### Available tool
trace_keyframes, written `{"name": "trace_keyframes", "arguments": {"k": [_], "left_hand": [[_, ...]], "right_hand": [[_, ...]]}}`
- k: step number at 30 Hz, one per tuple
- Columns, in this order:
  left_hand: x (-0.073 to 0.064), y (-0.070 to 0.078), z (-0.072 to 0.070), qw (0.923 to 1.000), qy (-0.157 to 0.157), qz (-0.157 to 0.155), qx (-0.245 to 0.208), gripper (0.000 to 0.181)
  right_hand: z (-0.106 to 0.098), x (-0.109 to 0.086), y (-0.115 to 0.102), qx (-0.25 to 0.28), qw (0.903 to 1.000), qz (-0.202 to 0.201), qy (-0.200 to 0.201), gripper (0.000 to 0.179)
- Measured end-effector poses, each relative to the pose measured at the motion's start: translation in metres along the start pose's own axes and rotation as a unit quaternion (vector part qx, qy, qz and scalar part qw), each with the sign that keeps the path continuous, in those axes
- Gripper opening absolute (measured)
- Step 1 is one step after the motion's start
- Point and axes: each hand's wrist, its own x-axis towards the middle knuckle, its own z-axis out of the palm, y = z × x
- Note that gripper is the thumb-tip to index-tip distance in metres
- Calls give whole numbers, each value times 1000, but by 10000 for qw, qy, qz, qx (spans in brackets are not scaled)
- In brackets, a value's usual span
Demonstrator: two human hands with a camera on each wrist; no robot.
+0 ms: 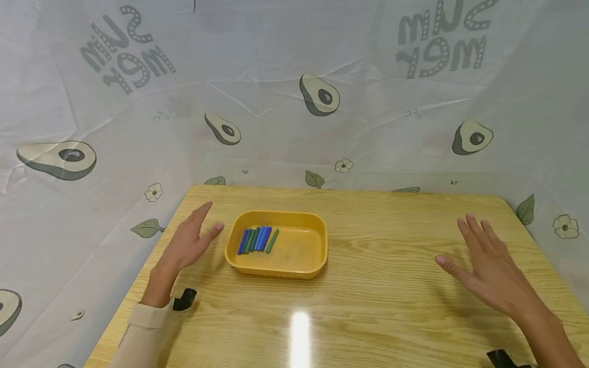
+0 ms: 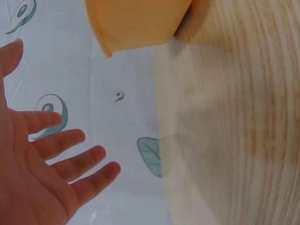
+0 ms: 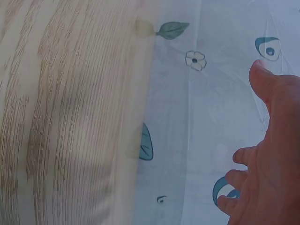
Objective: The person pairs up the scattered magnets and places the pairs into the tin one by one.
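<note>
A shallow yellow tray [image 1: 294, 272] stands on the wooden table, left of centre in the head view. Inside its left half lie several blue chalk-like sticks [image 1: 261, 239] and green sticks [image 1: 273, 241], side by side and slightly slanted. My left hand [image 1: 188, 243] is just left of the tray, held apart from it with the fingers spread and nothing in the palm. In the left wrist view the tray's side [image 2: 140, 23] shows above the left hand [image 2: 42, 164]. Far to the right, my right hand [image 1: 490, 271] hovers over the table, fingers extended and holding nothing.
The wooden table [image 1: 391, 245] reaches back to a pale sheet [image 1: 276, 51] printed with avocados, leaves and lettering, which hangs behind and on both sides. A dark band piece [image 1: 185, 300] sits at the left wrist, another [image 1: 501, 359] at the right. Light glares off the table's front.
</note>
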Motion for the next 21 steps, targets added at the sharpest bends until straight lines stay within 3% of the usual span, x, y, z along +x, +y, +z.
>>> {"name": "trace_keyframes", "arguments": {"k": [14, 21], "left_hand": [[10, -5, 15, 9968, -15, 242, -764, 65], [14, -6, 24, 9956, -51, 289, -889, 62]], "right_hand": [[19, 19, -27, 609, 9972, -324, -301, 90], [27, 28, -41, 792, 9956, -356, -343, 91]]}}
